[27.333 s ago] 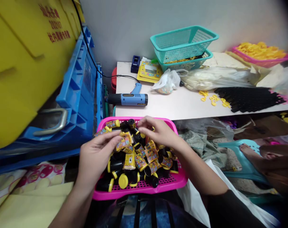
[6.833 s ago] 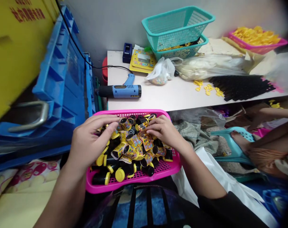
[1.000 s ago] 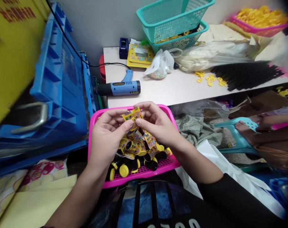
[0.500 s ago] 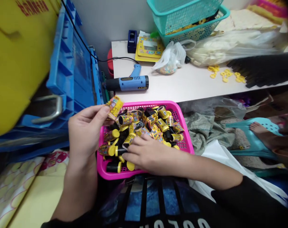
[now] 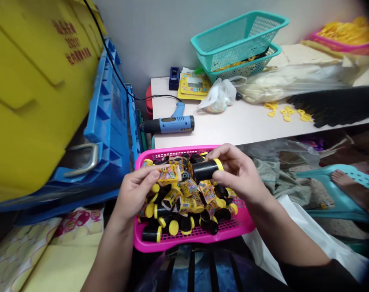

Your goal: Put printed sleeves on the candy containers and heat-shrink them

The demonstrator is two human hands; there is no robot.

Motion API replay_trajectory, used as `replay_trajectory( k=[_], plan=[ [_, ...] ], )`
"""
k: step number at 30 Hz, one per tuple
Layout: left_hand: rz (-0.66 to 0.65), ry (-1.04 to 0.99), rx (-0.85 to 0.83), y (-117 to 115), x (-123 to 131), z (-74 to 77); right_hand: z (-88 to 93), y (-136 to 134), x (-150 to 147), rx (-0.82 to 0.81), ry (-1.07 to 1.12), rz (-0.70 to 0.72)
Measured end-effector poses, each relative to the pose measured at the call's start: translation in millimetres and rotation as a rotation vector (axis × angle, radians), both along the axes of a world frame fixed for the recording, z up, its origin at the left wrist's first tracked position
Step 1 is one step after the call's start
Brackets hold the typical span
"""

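My left hand (image 5: 138,187) pinches a yellow printed label sleeve (image 5: 169,174) between thumb and fingers. Its open end faces a black bottle with a yellow cap (image 5: 205,170), which my right hand (image 5: 236,168) grips around the capped end. A small gap separates sleeve and bottle. Both are held above a pink basket (image 5: 242,227) on my lap. Heaped in the basket are loose printed sleeves (image 5: 186,204) and several black bottles with yellow caps (image 5: 152,233), some of them wearing sleeves.
On the white table (image 5: 233,127) lie a blue heat gun (image 5: 178,124), a knotted plastic bag (image 5: 218,97), yellow plastic pieces (image 5: 288,112) and black strips (image 5: 336,103). Teal baskets (image 5: 233,44) are stacked behind. A blue crate (image 5: 108,117) stands left; someone's foot (image 5: 344,180) rests on a turquoise stool at right.
My right hand has lifted a black bottle out of the heap. My left hand has brought the label sleeve rightward, close to the bottle's bare end. The view has shifted.
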State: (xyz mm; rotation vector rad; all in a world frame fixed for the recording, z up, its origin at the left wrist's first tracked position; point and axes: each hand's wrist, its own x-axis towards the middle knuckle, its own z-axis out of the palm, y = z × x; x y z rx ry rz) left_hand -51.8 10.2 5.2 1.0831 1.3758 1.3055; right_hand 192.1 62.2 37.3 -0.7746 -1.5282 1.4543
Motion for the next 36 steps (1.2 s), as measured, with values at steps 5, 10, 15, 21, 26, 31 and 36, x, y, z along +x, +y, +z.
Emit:
replay_trajectory(
  k=[5, 10, 15, 21, 26, 31, 36],
  plan=[
    [-0.043, 0.015, -0.012, 2, 6, -0.7, -12.6, 8, -15, -0.208, 0.177, 0.059],
    [-0.092, 0.003, 0.01, 2, 12, 4.0, -19.4, 10, -18, -0.123, 0.085, 0.035],
    [-0.152, 0.042, 0.03, 4, 18, 15.2, -25.9, 8, -18, -0.08, 0.016, -0.003],
    [-0.163, 0.057, 0.083, 3, 31, 24.8, -37.1, 2, -29, 0.064, 0.095, 0.089],
    [-0.087, 0.001, 0.115, 3, 42, 19.3, -43.7, -4, -39, -0.324, 0.309, 0.294],
    [-0.055, -0.046, 0.134, 2, 49, 17.7, -46.8, -9, -48, -0.626, 0.478, 0.438],
    [-0.082, -0.022, 0.089, 0, 50, 15.2, -55.5, -7, -49, -0.693, 0.496, 0.438]
  ],
)
